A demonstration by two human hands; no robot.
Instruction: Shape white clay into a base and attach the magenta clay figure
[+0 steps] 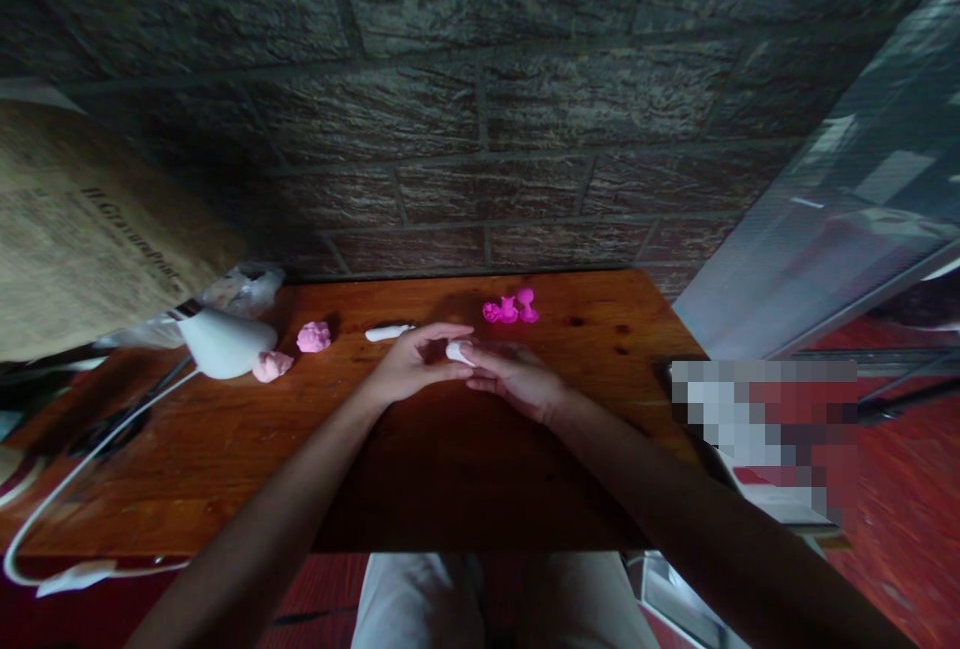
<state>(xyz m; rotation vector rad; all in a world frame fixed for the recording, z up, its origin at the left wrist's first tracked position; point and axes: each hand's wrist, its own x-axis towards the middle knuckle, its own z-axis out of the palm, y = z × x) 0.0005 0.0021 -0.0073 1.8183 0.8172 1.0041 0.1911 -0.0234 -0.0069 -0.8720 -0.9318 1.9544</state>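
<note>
My right hand [525, 381] pinches a small, smooth white lump [458, 353] between thumb and fingers above the wooden table. Around the lump's left side curves my left hand [409, 364], its thumb and fingers apart with a gap between palm and lump. I cannot tell whether its fingertips touch the lump. A white elongated piece [386, 333] lies on the table just behind my left hand. Beyond my right hand, several small bright pink shaped plastic pieces [510, 308] sit in a row. Two crumpled pale pink lumps [313, 336] rest to the left.
The wooden table [247, 469] backs onto a dark block wall [525, 109]. At left are a white cone-shaped object [229, 342] with a white cord [71, 474], clear plastic wrap [251, 289] and a large printed brown paper bag [97, 219]. A translucent panel [810, 199] slants at right.
</note>
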